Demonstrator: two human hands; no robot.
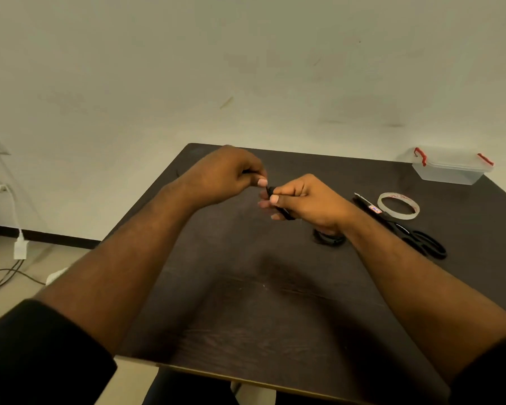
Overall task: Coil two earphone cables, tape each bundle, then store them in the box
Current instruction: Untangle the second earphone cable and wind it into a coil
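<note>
Both hands meet above the middle of the dark table (275, 302). My right hand (310, 200) grips a black coiled earphone bundle (285, 213), its thumb pressed on top. My left hand (228, 176) pinches the bundle's upper end with curled fingers. A second black coil (329, 239) lies on the table just below my right wrist, partly hidden by it. A roll of clear tape (398, 206) lies flat to the right. The clear plastic box (450, 169) with red latches stands at the far right corner with its lid on.
Black scissors (403, 229) lie diagonally beside the tape roll, handles toward me. Off the table's left edge, white plugs and cables (19, 247) hang by the wall and trail across the floor.
</note>
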